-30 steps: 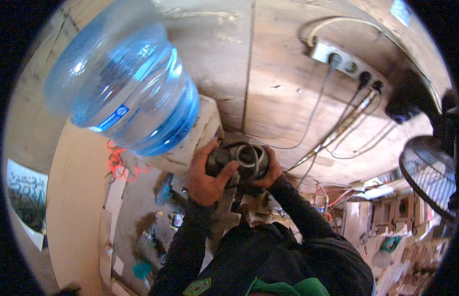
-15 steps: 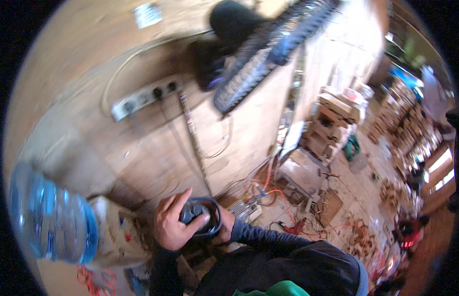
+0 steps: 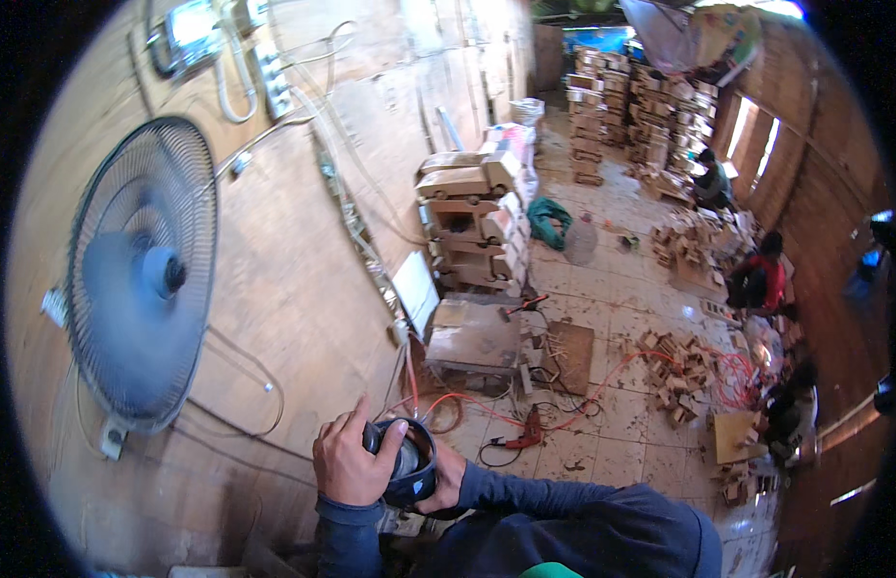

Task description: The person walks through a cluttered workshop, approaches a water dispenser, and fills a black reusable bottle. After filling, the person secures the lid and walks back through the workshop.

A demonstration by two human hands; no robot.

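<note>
At the bottom centre, close to my body, I hold a dark cup-shaped container (image 3: 424, 486) with a round open rim and something greyish inside. My left hand (image 3: 356, 458) is closed at its left side, thumb laid over the rim and one finger pointing up. Between that thumb and the fingers shows a dark rounded piece; whether it belongs to the cup I cannot tell. My right hand (image 3: 446, 479) clasps the cup from the right, its fingers partly hidden behind it.
A fan (image 3: 144, 275) blurs at the left by the wooden wall (image 3: 284, 241). Ahead are stacked wooden toy trucks (image 3: 467, 226), a low worktable (image 3: 474, 337) and a red power drill (image 3: 525, 431) with an orange cable. Wooden pieces (image 3: 674, 376) and several seated people line the right.
The view has swung right and up: the fan now stands whole at the left, and the large water bottle has left the picture. Both hands stay on the cup.
</note>
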